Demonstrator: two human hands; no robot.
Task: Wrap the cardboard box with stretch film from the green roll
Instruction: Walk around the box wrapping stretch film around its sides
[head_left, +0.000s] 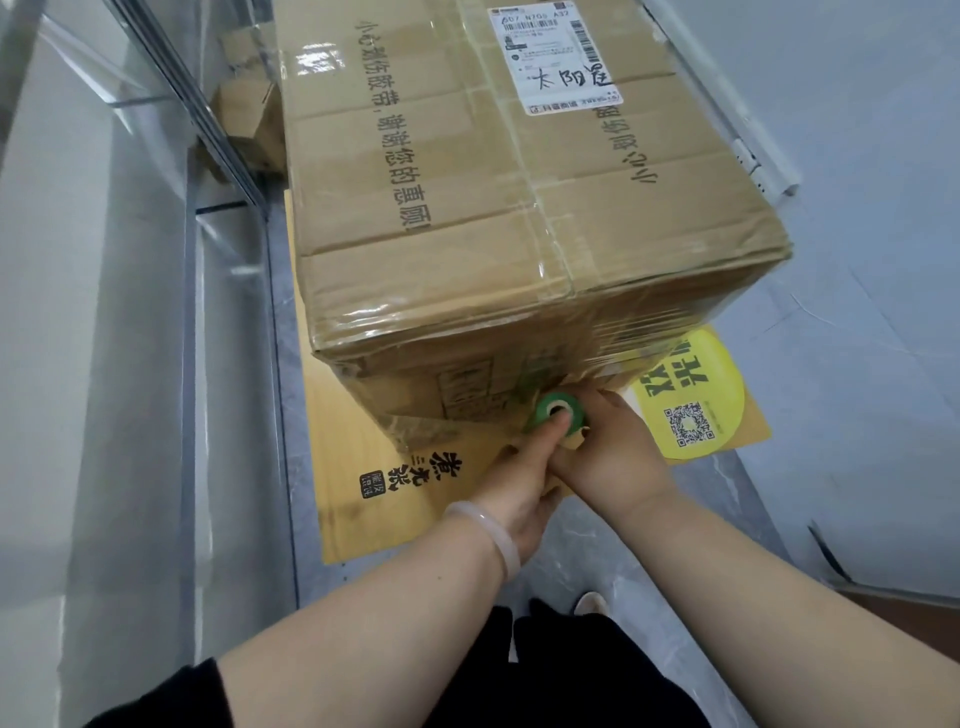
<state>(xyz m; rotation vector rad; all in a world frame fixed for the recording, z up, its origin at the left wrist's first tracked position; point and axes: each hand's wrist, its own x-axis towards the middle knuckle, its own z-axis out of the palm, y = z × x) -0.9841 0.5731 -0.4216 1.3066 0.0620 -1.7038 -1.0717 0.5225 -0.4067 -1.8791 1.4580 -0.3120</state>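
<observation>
Nearest the camera, two bare forearms are stretched forward over dark trousers (561, 670), and a pale shoe tip (591, 603) is seen on the grey floor (675, 597). A dark sleeve (166, 696) covers the left upper arm, and a translucent bangle (488, 535) is worn on the left wrist.

Both hands are brought together at the roll (555, 414), which is held end-on to the camera against the lower part of the box's near face. The left hand (522, 483) is closed around the roll from below, with its thumb (545, 434) laid up to the core opening. The right hand (613, 447) is wrapped around the roll from the right side, its fingers curled out of sight behind it.

The box (498, 208) stands on a flat yellow-brown sheet (374, 493) printed with black characters, a yellow circle and a QR code. Glossy film (639, 332) is seen stretched in bands over the box's near upper edge and right corner. A white shipping label (558, 57) is stuck on the top. Smaller cartons (249, 98) are seen behind a glass panel (156, 130) at the left.
</observation>
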